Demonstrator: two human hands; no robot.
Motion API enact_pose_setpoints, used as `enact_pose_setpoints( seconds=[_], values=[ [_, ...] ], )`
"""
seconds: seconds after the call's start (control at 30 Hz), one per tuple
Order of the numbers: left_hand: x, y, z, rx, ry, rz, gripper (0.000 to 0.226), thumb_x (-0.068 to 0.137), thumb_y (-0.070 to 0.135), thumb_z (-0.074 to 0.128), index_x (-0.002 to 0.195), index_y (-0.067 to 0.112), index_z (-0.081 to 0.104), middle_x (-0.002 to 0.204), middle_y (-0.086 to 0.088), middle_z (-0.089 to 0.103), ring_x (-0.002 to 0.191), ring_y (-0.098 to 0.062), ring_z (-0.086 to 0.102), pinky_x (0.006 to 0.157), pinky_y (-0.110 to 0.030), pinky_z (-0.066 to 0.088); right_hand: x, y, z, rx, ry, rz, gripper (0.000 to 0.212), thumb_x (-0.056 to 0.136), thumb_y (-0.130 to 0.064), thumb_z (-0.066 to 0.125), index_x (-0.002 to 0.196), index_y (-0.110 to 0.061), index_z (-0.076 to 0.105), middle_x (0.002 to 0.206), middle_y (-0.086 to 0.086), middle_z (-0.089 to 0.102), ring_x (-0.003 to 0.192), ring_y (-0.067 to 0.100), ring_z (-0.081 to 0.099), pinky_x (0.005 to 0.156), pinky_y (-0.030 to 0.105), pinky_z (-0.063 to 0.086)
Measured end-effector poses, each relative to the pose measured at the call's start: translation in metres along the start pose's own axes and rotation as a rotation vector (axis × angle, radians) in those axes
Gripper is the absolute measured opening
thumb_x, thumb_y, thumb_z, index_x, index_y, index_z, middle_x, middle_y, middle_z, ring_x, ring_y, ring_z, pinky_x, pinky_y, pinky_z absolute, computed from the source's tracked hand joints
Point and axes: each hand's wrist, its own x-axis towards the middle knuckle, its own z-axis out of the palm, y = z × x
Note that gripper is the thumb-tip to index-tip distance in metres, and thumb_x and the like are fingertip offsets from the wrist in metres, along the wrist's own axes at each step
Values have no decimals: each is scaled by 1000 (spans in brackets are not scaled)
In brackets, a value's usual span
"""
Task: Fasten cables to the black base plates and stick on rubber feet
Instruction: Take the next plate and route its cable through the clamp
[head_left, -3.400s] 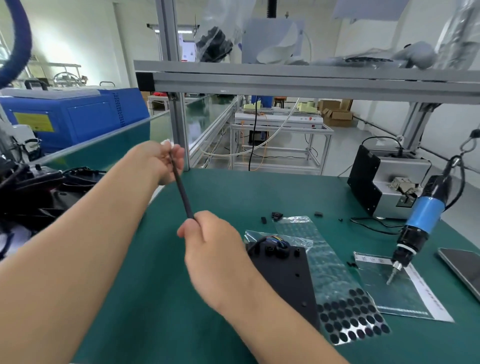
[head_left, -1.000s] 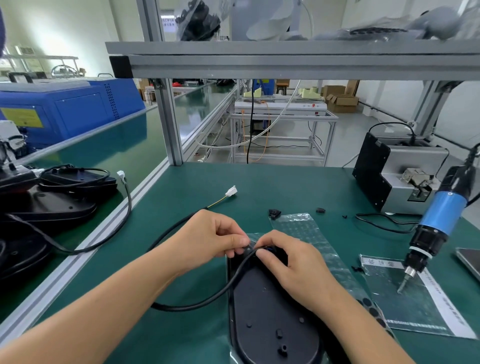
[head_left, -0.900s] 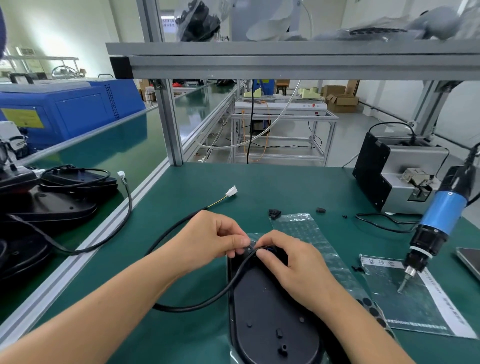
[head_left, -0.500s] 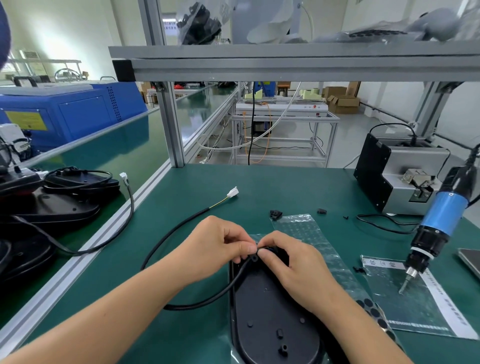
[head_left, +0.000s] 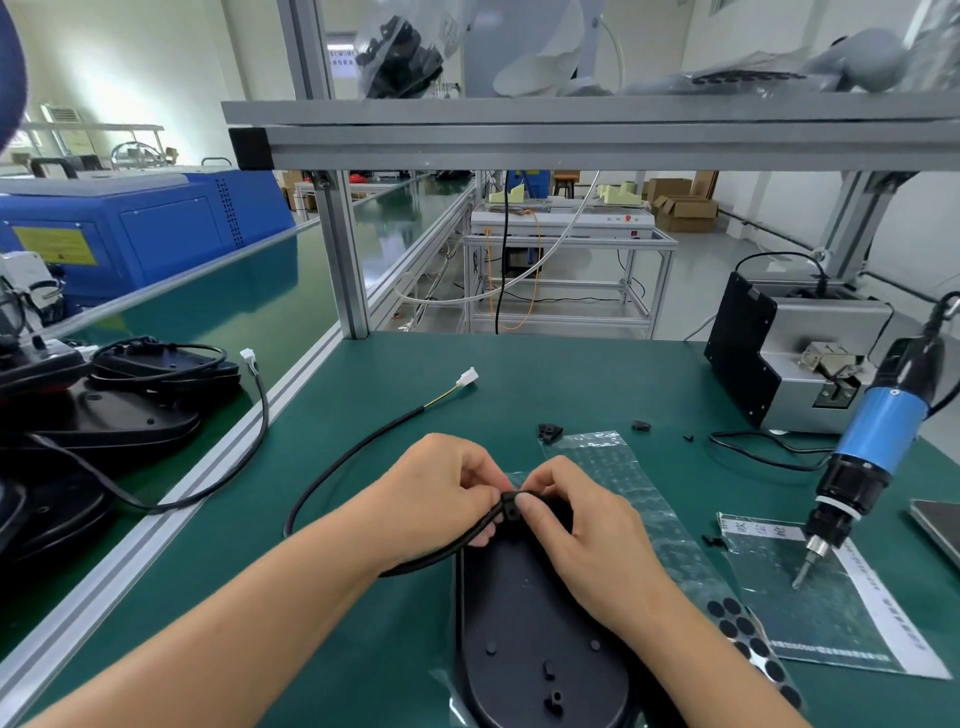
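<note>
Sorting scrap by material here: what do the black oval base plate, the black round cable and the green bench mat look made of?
Black oval base plate: likely moulded plastic, matte, with moulded pegs and holes; painted metal can't be ruled out.
Black round cable: rubber or PVC jacket, smooth; it bends in a loose loop, with thin yellow wires leading to a white plastic connector.
Green bench mat: probably rubber or vinyl, with a soft, even sheen.

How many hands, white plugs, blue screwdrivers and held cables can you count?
hands: 2, left hand and right hand
white plugs: 2
blue screwdriver: 1
cable held by both hands: 1
Total: 6
</note>
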Motion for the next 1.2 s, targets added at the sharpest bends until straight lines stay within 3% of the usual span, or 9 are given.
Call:
enact_pose_setpoints(
  seconds=[0.07,0.2,0.43,0.67,0.87,0.93,1.03,1.13,1.2],
  values=[
    [0,1,-2,-28,-70,-12,9,84,2,62,85,8,69,67,-8,71,52,-13,63,54,-18,49,0,-1,0,5,-7,-2,5,92,-39,55,91,-35,54,85,-20,63,86,2,56,74,17,39],
    [6,2,-1,143,-7,76,16,82,5,65,81,18,74,66,1,72,56,-5,64,56,-14,46,2,-2,-2,22,-15,-11,5,93,-36,55,91,-32,56,83,-18,64,83,6,57,76,23,43],
    [10,-5,-2,100,-29,84,19,82,8,69,80,25,78,60,8,69,53,0,56,55,-12,43,2,-5,0,79,2,26,8,94,-27,55,88,-29,60,82,-17,65,82,6,58,77,26,46],
    [16,-2,-12,15,-178,2,5,83,8,71,82,7,76,53,1,59,43,-6,47,46,-18,39,4,-6,0,102,6,62,5,86,-32,61,83,-34,57,80,-17,65,79,6,59,73,26,48],
    [16,-6,-10,126,-145,41,8,85,11,69,84,12,77,49,7,57,42,-4,48,49,-18,43,5,-9,2,36,14,31,4,86,-35,60,87,-34,57,81,-18,65,81,1,57,76,24,47],
    [14,-6,-10,166,-135,37,9,86,13,69,87,17,78,52,13,61,50,-3,54,54,-18,47,2,-8,-6,117,156,30,3,87,-33,64,89,-32,62,86,-20,67,87,-4,60,77,14,44],
    [14,-2,-15,292,-70,65,11,85,23,70,91,27,78,75,24,70,77,9,64,77,-13,49,0,4,-46,362,643,143,6,86,-37,61,85,-32,64,83,-18,70,79,-3,64,69,12,45],
    [20,18,-6,310,110,165,9,84,27,70,89,28,77,69,30,64,74,18,58,70,-3,42,4,33,-95,484,1076,284,6,85,-32,53,83,-32,59,77,-13,70,73,-1,64,68,20,46],
    [27,37,19,292,137,256,9,84,26,69,88,26,77,61,29,60,63,18,55,61,0,38,5,53,-119,466,1255,374,7,87,-26,51,85,-30,58,81,-10,66,74,7,59,70,22,45]
  ],
)
